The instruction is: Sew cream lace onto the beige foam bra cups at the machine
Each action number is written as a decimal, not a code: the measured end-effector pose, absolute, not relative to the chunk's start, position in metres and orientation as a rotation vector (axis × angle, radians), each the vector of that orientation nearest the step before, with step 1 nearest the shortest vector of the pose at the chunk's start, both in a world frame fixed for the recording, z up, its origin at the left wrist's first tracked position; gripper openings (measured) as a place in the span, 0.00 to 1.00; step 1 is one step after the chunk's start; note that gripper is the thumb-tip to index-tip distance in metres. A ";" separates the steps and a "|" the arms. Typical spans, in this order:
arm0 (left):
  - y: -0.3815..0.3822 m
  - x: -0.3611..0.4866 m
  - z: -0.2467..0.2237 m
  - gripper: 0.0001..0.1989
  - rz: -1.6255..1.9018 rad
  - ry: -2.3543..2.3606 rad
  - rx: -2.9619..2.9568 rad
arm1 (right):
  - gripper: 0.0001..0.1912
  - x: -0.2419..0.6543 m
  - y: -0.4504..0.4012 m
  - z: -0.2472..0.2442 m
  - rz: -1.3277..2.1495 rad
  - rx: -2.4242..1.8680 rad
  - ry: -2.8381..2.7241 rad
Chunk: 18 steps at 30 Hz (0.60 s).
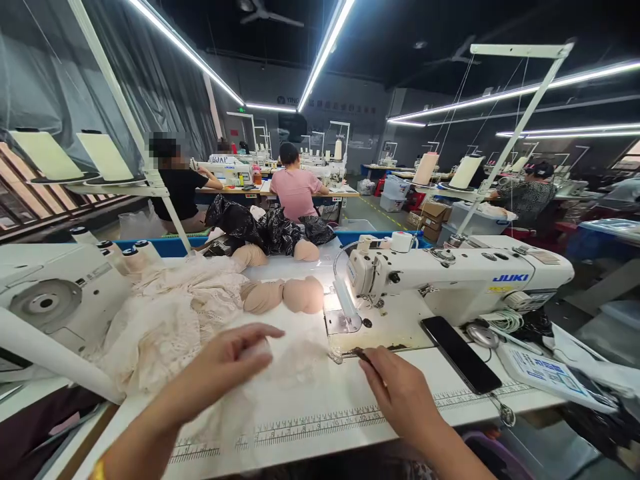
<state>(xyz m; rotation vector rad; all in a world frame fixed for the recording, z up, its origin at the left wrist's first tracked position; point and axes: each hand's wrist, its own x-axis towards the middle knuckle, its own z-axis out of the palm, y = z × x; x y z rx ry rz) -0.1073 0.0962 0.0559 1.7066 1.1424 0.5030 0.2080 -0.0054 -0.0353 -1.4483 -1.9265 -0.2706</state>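
So the person's right hand (400, 387) has thumb and fingers pinched round a slim dark tool (364, 356), just in front of the white JUKI sewing machine (460, 273). Left hand (233, 357) is up over the table, index finger out and thumb apart, but it's smeared by motion so can't tell if it's gripping anything. The sheer whitish fabric (300, 357) is on the white tabletop between the two hands, super blurry, edges basically lost. Past the left hand there's a heap of cream lace fabric (173, 313) with rounded beige moulded cups (304, 295) beside it.

Container stuff: shiny black plastic bags (240, 223) bunched up behind the cups, can't make out what's inside. Further back, translucent plastic bins (395, 193) and an open brown cardboard box (436, 217), contents too small to read. A round purple plastic tub (493, 453) pokes out under the table's near edge, mostly hidden by the right forearm and tabletop. The white machine on the left (55, 300) is cut off by the frame, and most of that dark tool is buried in the grip
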 end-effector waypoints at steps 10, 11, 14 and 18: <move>0.114 -0.086 0.008 0.21 0.693 1.267 2.432 | 0.19 0.279 -0.015 -0.077 -0.236 -1.678 -1.755; 0.111 -0.075 -0.001 0.17 0.623 1.257 2.409 | 0.19 0.266 -0.018 -0.070 -0.029 -1.608 -1.728; 0.102 -0.051 -0.012 0.10 0.564 1.259 2.375 | 0.20 0.221 -0.026 -0.052 0.728 -1.433 -1.621; 0.067 -0.036 -0.003 0.11 0.629 1.215 2.329 | 0.29 0.170 -0.019 -0.045 1.307 -1.212 -1.270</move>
